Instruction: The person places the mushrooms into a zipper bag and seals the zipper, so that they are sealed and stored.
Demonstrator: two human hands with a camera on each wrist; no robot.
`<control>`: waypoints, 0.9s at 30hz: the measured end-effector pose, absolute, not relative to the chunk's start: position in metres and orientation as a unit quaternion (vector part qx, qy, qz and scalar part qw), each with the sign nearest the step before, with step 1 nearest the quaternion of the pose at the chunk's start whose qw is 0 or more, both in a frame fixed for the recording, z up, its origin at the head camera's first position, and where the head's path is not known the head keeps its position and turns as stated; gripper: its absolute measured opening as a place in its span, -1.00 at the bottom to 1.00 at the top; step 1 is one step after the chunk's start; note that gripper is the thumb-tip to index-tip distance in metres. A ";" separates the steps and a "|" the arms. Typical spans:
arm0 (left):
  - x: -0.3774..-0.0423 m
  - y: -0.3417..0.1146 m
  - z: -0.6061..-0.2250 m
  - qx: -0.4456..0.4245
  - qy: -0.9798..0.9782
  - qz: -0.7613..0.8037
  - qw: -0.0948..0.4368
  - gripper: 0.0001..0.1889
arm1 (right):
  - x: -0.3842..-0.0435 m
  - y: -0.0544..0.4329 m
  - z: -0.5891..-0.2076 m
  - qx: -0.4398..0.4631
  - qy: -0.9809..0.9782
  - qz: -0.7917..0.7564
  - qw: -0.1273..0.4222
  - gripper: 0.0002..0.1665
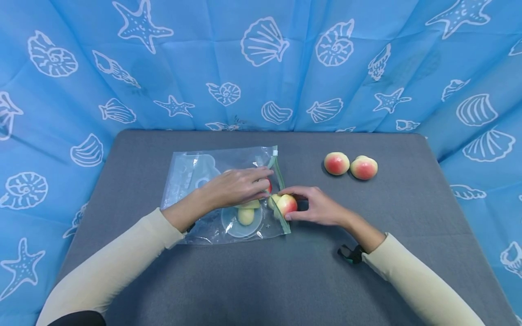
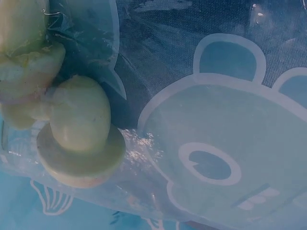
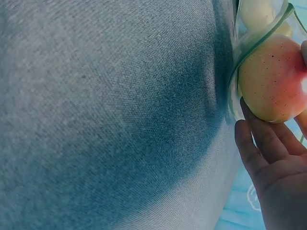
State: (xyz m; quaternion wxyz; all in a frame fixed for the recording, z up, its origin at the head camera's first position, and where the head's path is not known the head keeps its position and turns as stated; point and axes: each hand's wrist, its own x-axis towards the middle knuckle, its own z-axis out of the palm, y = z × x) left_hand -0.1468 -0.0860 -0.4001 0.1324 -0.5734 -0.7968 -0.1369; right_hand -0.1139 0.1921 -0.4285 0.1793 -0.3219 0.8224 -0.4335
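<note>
A clear zip bag (image 1: 204, 231) with a green-edged mouth lies on the table, its mouth facing right. My left hand (image 1: 240, 185) lies over the bag and grips its upper layer near the mouth; its thumb is hidden. My right hand (image 1: 316, 206) holds a mushroom with a red-and-yellow cap (image 1: 287, 205) at the bag's mouth, the thumb and fingers around the cap. In the right wrist view, dark specks dot this cap (image 3: 271, 79). Inside the bag are several more mushrooms, one with its pale stem (image 1: 246, 216) showing, beneath and beside my left hand.
Two more red-and-yellow mushrooms, one (image 1: 336, 163) beside the other (image 1: 364, 168), sit at the back right of the grey table (image 1: 244, 280). A blue shell-print curtain (image 1: 285, 86) hangs behind the table. A pale cartoon animal print (image 2: 225, 124) covers part of the bag.
</note>
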 end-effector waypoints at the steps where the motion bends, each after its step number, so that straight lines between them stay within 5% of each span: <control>1: -0.147 -0.086 -0.400 -0.573 -0.797 -0.137 0.132 -0.79 | -0.114 0.192 -0.429 -0.324 0.823 -0.431 0.177 -0.35; 20: -0.150 -0.086 -0.396 -0.574 -0.800 -0.123 0.119 -0.78 | -0.115 0.196 -0.428 -0.318 0.853 -0.384 0.151 -0.27; 27: -0.150 -0.086 -0.396 -0.576 -0.799 -0.121 0.123 -0.80 | -0.117 0.196 -0.430 -0.316 0.869 -0.367 0.102 -0.29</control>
